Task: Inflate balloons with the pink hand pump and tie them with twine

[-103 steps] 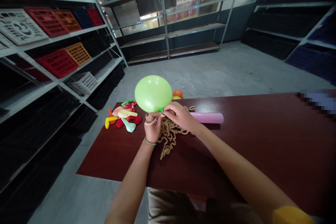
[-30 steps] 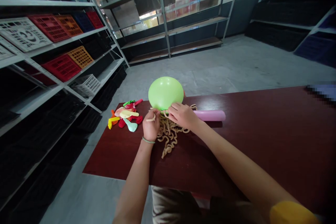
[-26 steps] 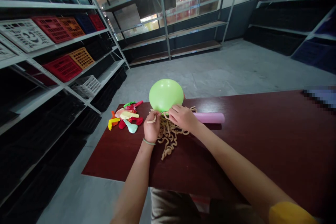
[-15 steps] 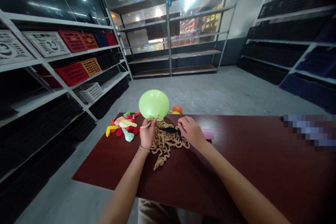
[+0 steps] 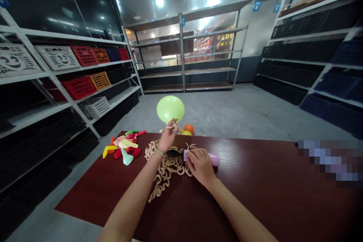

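My left hand (image 5: 168, 136) reaches past the table's far edge, its fingers stretched out just under an inflated light-green balloon (image 5: 170, 109). A strand of tan rope (image 5: 166, 185) runs by these fingers; whether they touch the balloon's neck is hard to see. The rest of the rope lies in a curly heap beneath my wrist. My right hand (image 5: 200, 164) is closed around a pink balloon pump (image 5: 214, 159) with a black nozzle (image 5: 174, 153), which lies on the table over the rope.
Limp balloons in several colours (image 5: 124, 144) lie at the table's (image 5: 136, 215) far left. An orange balloon (image 5: 188, 129) and a yellow one show beyond the far edge. A blurred-out patch (image 5: 326, 159) covers the right side. Shelves with crates (image 5: 82, 87) line the walls.
My left hand has moved forward, and the green balloon is farther away, beyond the table edge. The right hand has shifted onto the pump and now grips it. The camera has tilted up.
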Demonstrator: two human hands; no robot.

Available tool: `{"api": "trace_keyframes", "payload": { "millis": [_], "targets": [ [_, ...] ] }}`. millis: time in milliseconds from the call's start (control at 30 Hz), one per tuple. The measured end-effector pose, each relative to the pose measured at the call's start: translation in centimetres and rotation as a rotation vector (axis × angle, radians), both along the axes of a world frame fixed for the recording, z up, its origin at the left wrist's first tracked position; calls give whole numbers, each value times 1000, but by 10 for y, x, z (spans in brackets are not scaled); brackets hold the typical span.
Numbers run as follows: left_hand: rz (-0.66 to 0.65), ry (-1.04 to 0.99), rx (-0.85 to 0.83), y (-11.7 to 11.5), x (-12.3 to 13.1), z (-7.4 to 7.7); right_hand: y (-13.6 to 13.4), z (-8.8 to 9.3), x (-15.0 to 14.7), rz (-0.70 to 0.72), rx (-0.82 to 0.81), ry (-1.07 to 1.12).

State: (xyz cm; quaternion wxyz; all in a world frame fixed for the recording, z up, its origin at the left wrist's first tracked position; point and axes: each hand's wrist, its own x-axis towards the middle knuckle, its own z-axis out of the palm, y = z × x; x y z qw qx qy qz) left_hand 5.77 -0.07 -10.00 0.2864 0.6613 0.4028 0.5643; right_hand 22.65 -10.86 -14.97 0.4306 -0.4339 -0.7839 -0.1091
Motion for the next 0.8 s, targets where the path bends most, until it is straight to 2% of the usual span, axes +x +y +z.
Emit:
{"api": "trace_keyframes", "payload": {
  "millis": [67, 100, 233, 367, 600, 800],
  "targets": [
    [-91, 67, 4, 7, 5, -9, 0, -2, 0, -7, -16, 7],
    [-94, 90, -7, 9, 6, -13, 1, -3, 0, -11, -23, 6],
    [28, 76, -75, 0, 4, -24, 1, -6, 1, -22, -45, -13],
    [107, 100, -87, -21, -13, -19, 1, -6, 2, -31, -49, -39],
    [211, 61, -134, -65, -64, -19, -11, -2, -8, 54, -21, -107],
    [382, 125, -103, -97, -137, -32, -23, 8, -45, 176, -94, -172]
  ]
}}
